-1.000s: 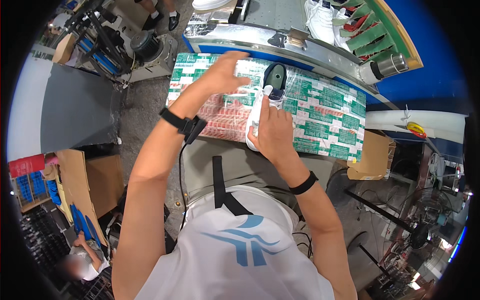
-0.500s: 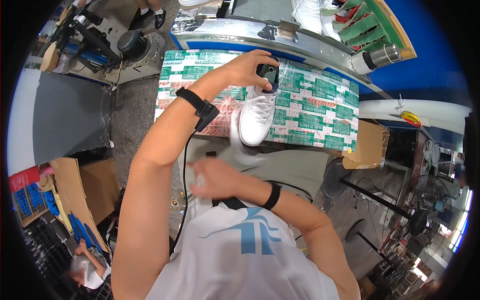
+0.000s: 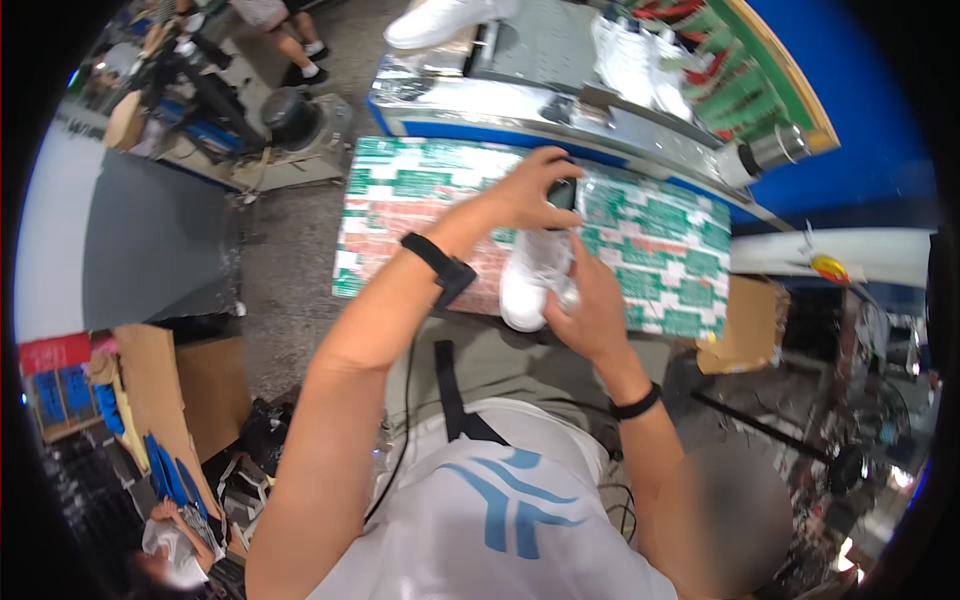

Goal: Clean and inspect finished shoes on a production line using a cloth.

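The work surface is a flat table top covered in a green, white and red patterned printed sheet (image 3: pixel 660 235), standing on a grey concrete floor (image 3: pixel 285 250). Behind it runs a long silver metal machine bed with a blue edge (image 3: pixel 470 105), and on that bed lie more white shoes (image 3: pixel 625 55) beside a green rack with red pieces (image 3: pixel 740 70); a short silver cylinder (image 3: pixel 775 150) sticks out at its right end. To the left a wide grey sloping panel (image 3: pixel 130 235) fills the side of the room, with flat brown cardboard sheets (image 3: pixel 195 385) and blue packages (image 3: pixel 45 400) stacked below it. A brown cardboard box (image 3: pixel 745 325) sits just under the table's right corner, and a small red and yellow object (image 3: pixel 830 268) rests on a white ledge beyond. On the patterned sheet, near its front edge, stands the white low sneaker (image 3: pixel 530 275). The left hand (image 3: pixel 530 190), with a black band on its wrist, is curled around a small dark object (image 3: pixel 562 193) right above the shoe's far end. The right hand (image 3: pixel 590 310) grips the sneaker's near side, fingers wrapped against it.
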### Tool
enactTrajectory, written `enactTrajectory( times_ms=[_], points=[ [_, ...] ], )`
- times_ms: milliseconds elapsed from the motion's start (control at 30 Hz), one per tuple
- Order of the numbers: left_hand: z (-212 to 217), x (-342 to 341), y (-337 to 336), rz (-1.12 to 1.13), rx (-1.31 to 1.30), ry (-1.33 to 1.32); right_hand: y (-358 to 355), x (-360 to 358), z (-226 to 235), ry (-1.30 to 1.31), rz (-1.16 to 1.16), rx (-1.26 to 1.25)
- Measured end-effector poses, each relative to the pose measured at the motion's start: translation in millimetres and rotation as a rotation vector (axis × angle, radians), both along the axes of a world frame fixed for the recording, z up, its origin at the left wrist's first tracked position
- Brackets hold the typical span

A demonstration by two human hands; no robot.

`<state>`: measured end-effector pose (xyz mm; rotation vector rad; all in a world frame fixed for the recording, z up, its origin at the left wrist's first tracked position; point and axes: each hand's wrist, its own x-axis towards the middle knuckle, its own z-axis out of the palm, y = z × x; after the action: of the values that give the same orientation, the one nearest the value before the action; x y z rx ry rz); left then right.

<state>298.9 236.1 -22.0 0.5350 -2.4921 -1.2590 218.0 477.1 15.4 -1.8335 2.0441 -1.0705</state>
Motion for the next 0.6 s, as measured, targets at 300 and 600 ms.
enactTrajectory(
  times_ms=[300, 600],
  points=[
    [-1, 4, 0, 0.042, -0.023, 0.133, 10, -22, 24, 0.329, 0.066, 0.143],
    [11, 8, 1, 0.022, 0.154, 0.091, 26, -17, 39, 0.116, 0.058, 0.222]
  ],
)
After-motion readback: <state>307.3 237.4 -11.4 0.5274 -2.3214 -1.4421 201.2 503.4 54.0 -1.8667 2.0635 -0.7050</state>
